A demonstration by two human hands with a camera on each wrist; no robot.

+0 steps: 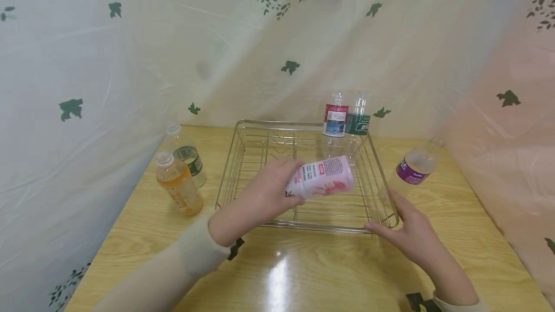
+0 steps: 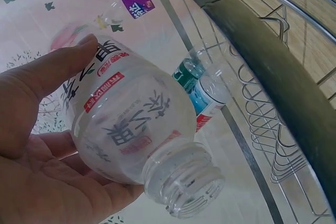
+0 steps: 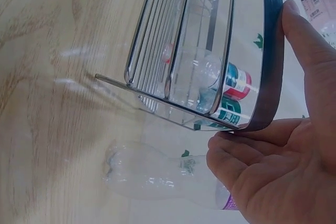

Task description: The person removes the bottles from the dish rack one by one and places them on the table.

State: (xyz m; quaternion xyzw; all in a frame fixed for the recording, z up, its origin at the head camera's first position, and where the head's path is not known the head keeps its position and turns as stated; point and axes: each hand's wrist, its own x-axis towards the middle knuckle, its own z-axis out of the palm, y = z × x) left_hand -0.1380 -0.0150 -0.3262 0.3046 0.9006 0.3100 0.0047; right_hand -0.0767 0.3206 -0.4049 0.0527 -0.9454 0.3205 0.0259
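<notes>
Over the tabletop (image 1: 299, 264), head view: left hand (image 1: 264, 189) wrapped round pink-labelled bottle (image 1: 323, 177), tipped well over above wire rack (image 1: 321, 227). Right hand (image 1: 416, 235) pinches rack's near right corner. In rack's far right corner: red-labelled bottle (image 1: 336, 120), green-labelled bottle (image 1: 359, 124). Toward tabletop's left edge, orange-tinted bottle (image 1: 179, 187) just beside dark-labelled bottle (image 1: 189, 158); toward right edge, purple-labelled bottle (image 1: 414, 170), outside rack. Bare wood between rack's front rim and near edge; printed curtain (image 1: 243, 81) behind.

Left wrist: held bottle's mouth uncapped.

Right wrist: thumb and fingers at rack's rim.
</notes>
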